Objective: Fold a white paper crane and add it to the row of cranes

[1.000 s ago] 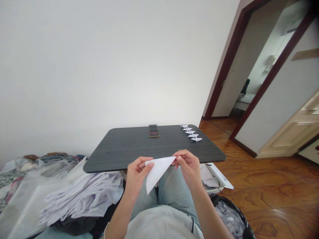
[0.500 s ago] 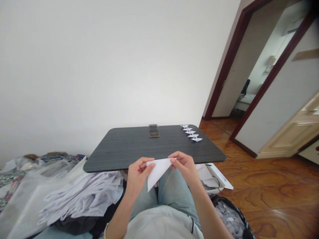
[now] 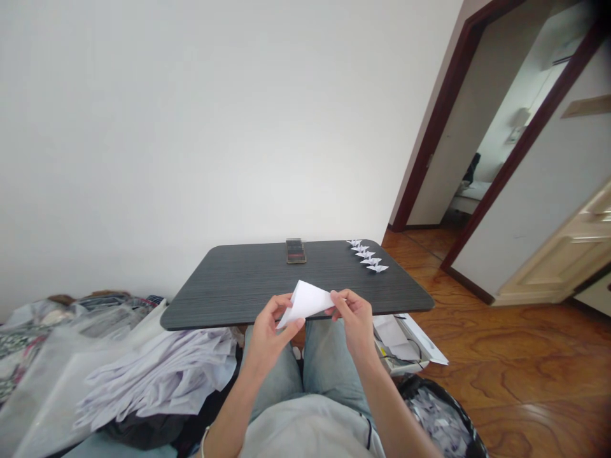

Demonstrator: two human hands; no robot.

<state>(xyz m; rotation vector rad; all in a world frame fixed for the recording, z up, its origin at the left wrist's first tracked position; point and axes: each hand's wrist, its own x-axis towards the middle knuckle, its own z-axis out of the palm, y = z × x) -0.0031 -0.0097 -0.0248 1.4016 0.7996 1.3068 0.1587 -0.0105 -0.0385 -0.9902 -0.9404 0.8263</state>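
Observation:
A folded piece of white paper (image 3: 310, 300), roughly triangular, is held between my two hands over the near edge of the dark table. My left hand (image 3: 273, 331) grips its left side, thumb in front along the lower edge and fingers behind. On the other side my right hand (image 3: 351, 313) pinches the paper's right corner between thumb and fingers. Several folded white paper cranes (image 3: 367, 255) stand in a slanting row at the table's right. The paper's back face is hidden from me.
The dark table (image 3: 233, 280) stands against a white wall. A phone on a stand (image 3: 296, 250) is at its back edge. Clothes (image 3: 157, 375) are piled at the left. Below right are a white box (image 3: 401, 343) and a black-lined bin (image 3: 439, 413) holding paper scraps.
The paper has been turned and raised: its long point hung down toward my lap, and now a corner points up over the table. My left hand's thumb has shifted to its lower edge.

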